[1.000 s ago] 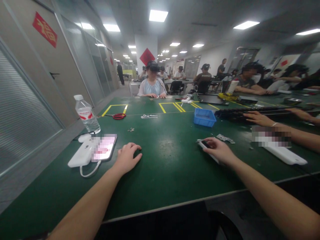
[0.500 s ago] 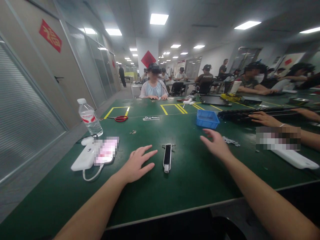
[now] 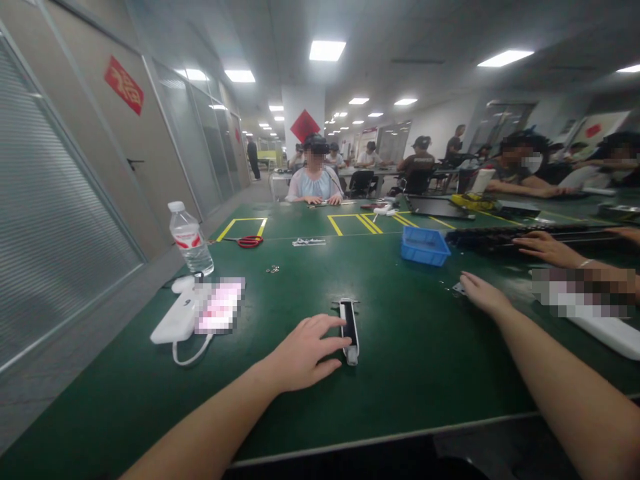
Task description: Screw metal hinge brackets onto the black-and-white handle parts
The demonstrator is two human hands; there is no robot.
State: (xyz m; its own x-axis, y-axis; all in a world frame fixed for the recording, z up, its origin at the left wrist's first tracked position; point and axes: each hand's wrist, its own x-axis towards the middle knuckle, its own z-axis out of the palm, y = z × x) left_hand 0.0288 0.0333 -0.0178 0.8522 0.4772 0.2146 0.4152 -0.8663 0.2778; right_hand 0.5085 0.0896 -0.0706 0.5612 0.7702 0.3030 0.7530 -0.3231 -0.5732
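Note:
A narrow white-edged device with a dark face (image 3: 349, 320) lies lengthwise on the green table, thin metal bits jutting out at its far end. My left hand (image 3: 309, 353) is open, its spread fingers reaching over the device's left side; whether they press on it I cannot tell. Out to the right, my right hand (image 3: 484, 297) is closed over a small flat silvery metal part (image 3: 459, 289), whose edge shows at the fingertips. The hand covers most of that part. Just beyond it stands a blue plastic bin (image 3: 425, 247).
Left of me are a water bottle (image 3: 191, 243), a white power bank (image 3: 175, 320) and a cabled phone (image 3: 220, 305). Scissors (image 3: 249, 241), small rings (image 3: 273, 269) and metal strips (image 3: 309, 242) lie farther off. A co-worker's hand (image 3: 550, 248) is at right; another person (image 3: 315, 180) sits opposite.
My left hand has moved right, its fingers now over the device. My right hand has gone right and down onto the metal part, its fingers closing. The view has shifted slightly.

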